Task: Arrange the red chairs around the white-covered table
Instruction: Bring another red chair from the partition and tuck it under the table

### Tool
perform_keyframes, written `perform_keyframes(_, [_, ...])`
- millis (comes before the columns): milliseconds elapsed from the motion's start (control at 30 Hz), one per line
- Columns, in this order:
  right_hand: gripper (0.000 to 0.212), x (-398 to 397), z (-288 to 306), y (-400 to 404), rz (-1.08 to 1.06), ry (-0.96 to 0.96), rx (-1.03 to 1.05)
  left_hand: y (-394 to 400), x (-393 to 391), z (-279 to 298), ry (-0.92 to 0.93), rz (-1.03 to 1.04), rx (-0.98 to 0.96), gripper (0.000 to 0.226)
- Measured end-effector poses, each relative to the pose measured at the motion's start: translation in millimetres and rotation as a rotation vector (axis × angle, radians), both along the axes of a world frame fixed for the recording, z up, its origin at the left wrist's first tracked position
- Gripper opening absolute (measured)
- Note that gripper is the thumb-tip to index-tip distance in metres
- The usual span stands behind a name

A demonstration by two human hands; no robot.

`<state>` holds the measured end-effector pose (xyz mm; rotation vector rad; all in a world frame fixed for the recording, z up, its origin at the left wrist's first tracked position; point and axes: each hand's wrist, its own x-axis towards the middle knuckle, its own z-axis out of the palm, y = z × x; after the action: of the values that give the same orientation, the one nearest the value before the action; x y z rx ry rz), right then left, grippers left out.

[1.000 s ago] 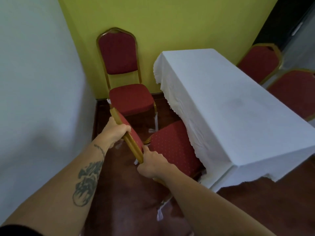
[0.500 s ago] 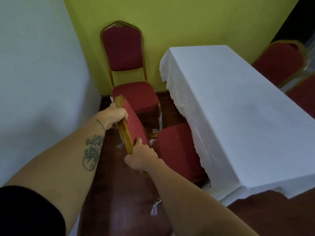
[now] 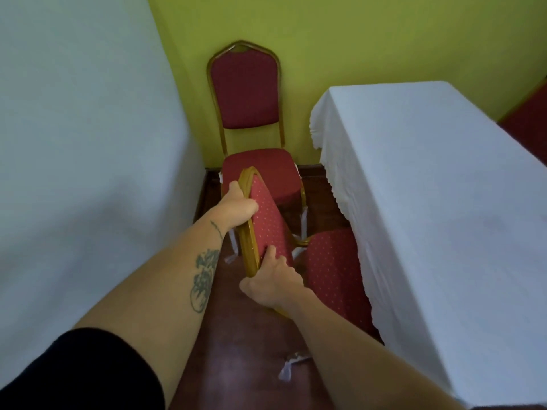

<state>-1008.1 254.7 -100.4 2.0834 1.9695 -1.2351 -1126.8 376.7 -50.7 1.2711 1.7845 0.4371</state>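
Note:
A red chair with a gold frame stands at the long left side of the white-covered table; its dotted seat reaches partly under the cloth. My left hand grips the top of its backrest frame. My right hand grips the lower near edge of the same backrest. A second red chair stands behind it against the yellow-green wall, facing me, close to the table's far left corner.
A white wall closes in on the left, the yellow-green wall at the back. The floor is dark red-brown wood. White strips hang at the chair legs and lie on the floor. A red patch shows beyond the table at the right edge.
The view has swung left, so the chairs on the table's far side have slid out of frame. Both hands keep their hold; the held backrest has turned more edge-on toward me.

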Motion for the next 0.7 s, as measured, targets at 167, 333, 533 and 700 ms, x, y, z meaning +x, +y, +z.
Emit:
perform_keyframes(167, [0.119,2.0,7.1,5.2,0.037,-0.003,-0.056,-0.9,-2.1,7.8,0.091,-0.076,-0.045,0.079])
perform_keyframes(333, [0.122,-2.9,25.9,25.4,-0.002,0.034,-0.025,9.4,-23.8,25.9,0.081,-0.233,-0.113,0.06])
perform_keyframes(533, [0.091,-29.4,67.9,89.8,-0.063,0.084,0.151,48.5,-67.8,57.5,0.121,-0.22,0.278,0.015])
perform_keyframes(700, [0.085,-58.4,97.2,155.9,-0.033,-0.032,0.197,95.7,-120.2,85.0,0.159,-0.252,0.335,0.038])
